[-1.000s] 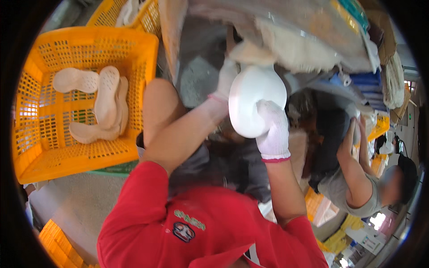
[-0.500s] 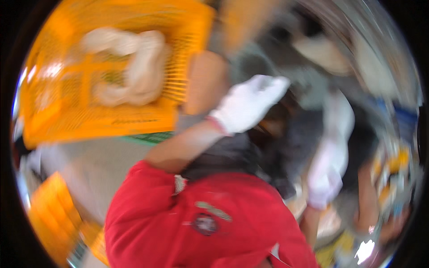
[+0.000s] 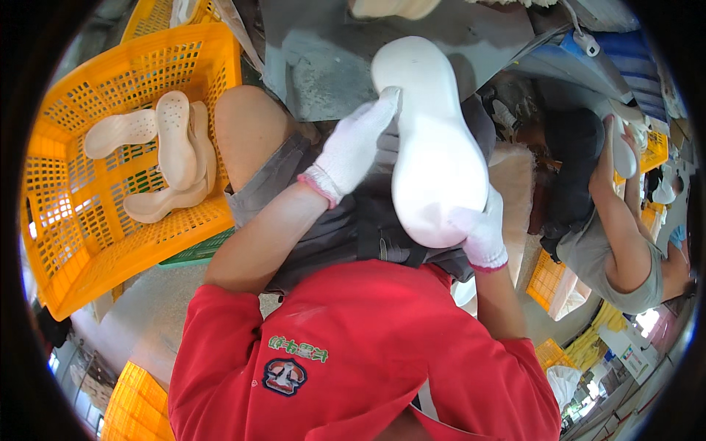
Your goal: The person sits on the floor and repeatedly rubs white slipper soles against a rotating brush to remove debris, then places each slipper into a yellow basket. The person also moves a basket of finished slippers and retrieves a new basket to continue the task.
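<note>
A white shoe sole [image 3: 439,140], smooth on the face I see, is held out over my lap with its heel end toward me. My left hand [image 3: 351,153], in a white knit glove, grips its left edge near the narrow middle, thumb laid on the upper face. Around the heel end, on the right, closes my gloved right hand [image 3: 482,229]; its fingers underneath are hidden. Several off-white soles [image 3: 176,140] lie loosely in an orange basket [image 3: 73,253] to my left, one of them dotted with small holes.
Ahead of my knees stands a grey metal surface [image 3: 323,88], with a pale piece [image 3: 393,6] at its far edge. At right a seated co-worker [image 3: 614,220] holds a white sole [image 3: 624,151]. More orange baskets [image 3: 136,404] stand at lower left and beside the co-worker.
My right hand has brought the white sole from the right side to the middle. My left hand, empty before, now holds it too. The view has shifted and is sharper.
</note>
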A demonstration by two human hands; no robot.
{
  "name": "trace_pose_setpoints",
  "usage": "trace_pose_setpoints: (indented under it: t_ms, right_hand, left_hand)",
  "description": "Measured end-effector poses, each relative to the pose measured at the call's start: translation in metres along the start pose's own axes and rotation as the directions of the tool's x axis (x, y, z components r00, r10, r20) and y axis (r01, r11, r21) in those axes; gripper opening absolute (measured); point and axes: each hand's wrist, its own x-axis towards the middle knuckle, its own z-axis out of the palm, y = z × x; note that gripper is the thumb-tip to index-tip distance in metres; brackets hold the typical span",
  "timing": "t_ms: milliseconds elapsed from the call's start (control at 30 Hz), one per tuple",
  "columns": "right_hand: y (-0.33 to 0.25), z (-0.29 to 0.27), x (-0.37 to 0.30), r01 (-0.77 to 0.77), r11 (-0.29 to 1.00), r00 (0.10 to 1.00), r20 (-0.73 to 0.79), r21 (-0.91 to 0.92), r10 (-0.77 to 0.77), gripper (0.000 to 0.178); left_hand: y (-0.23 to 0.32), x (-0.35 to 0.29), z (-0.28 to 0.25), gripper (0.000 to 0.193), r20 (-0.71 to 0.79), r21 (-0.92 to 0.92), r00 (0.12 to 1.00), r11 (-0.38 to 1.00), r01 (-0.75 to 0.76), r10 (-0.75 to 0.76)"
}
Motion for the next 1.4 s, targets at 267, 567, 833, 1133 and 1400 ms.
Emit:
trace_pose_setpoints:
  t_ms: [267, 567, 833, 1133, 1400]
  right_hand:
    - [-0.029, 0.041, 0.038, -0.039, 0.998, 0.986, 0.159, -0.048, 0.046, 0.058]
    - [-0.056, 0.079, 0.120, 0.058, 0.891, 0.976, 0.162, 0.450, -0.146, 0.062]
    - [-0.074, 0.067, 0.111, 0.091, 0.984, 0.981, 0.156, 0.151, -0.114, 0.057]
    - [-0.069, 0.019, 0.100, 0.219, 0.904, 0.941, 0.324, -0.368, -0.097, 0.038]
    - [0.019, -0.112, 0.031, -0.035, 0.548, 0.991, -0.100, -0.836, -0.090, 0.035]
  left_hand:
    - [0.013, 0.006, 0.003, 0.060, -0.005, -0.458, 0.991, 0.881, -0.122, 0.135]
    - [0.067, 0.123, -0.025, 0.042, 0.129, 0.574, 0.715, 0.537, -0.619, 0.687]
    - [0.072, 0.083, 0.004, 0.061, 0.146, -0.471, 0.949, 0.863, -0.181, 0.279]
    - [0.064, -0.039, -0.055, 0.031, -0.013, 0.685, 0.929, 0.680, -0.262, 0.371]
    - [0.157, -0.025, -0.389, 0.055, -0.642, 0.695, -0.041, 0.604, 0.390, 0.766]
